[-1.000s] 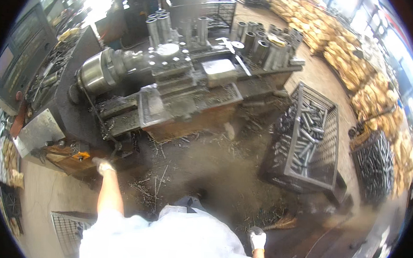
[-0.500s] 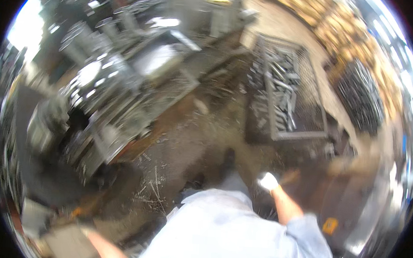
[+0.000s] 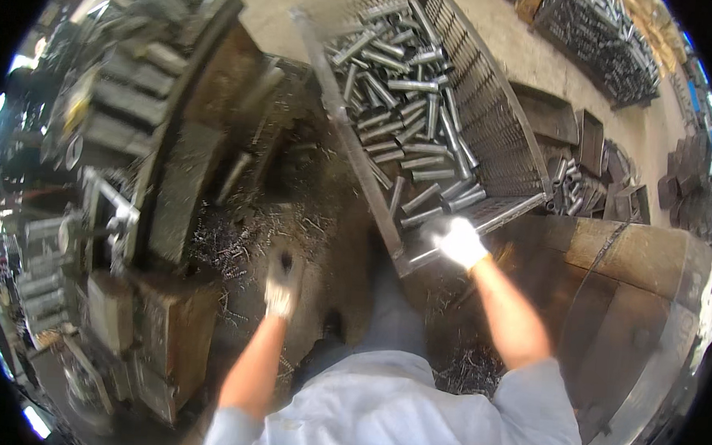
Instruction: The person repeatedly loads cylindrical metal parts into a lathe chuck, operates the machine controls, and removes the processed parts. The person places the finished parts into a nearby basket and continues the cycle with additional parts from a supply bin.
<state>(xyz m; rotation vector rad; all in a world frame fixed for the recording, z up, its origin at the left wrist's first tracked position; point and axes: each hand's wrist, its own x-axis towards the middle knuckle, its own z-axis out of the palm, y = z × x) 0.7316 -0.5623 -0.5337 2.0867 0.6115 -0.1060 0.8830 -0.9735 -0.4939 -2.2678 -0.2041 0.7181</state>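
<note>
R. hand (image 3: 459, 241), gloved, reaches the crate (image 3: 503, 142) rim, metal tubes (image 3: 397, 86) just beyond; grasp can't tell. L. hand (image 3: 283, 279) hangs free, balancing.

From my remote view, the wire crate (image 3: 492, 125) sits ahead and to the right on the floor (image 3: 322, 245), with metal tubes (image 3: 405, 87) lying loose inside it. My right hand (image 3: 459, 242) is at the crate's near corner, just beside the nearest tubes. My left hand (image 3: 282, 285) hangs over the floor, left of the crate and well apart from the right hand. Metal shavings (image 3: 233, 239) lie scattered on the floor between the left hand and the machine (image 3: 132, 152), which fills the left side. A second crate of tubes (image 3: 604, 34) lies farther off at the upper right. A large drum (image 3: 646, 273) stands to the right of my right arm, with small bins (image 3: 577, 146) between it and the first crate.
</note>
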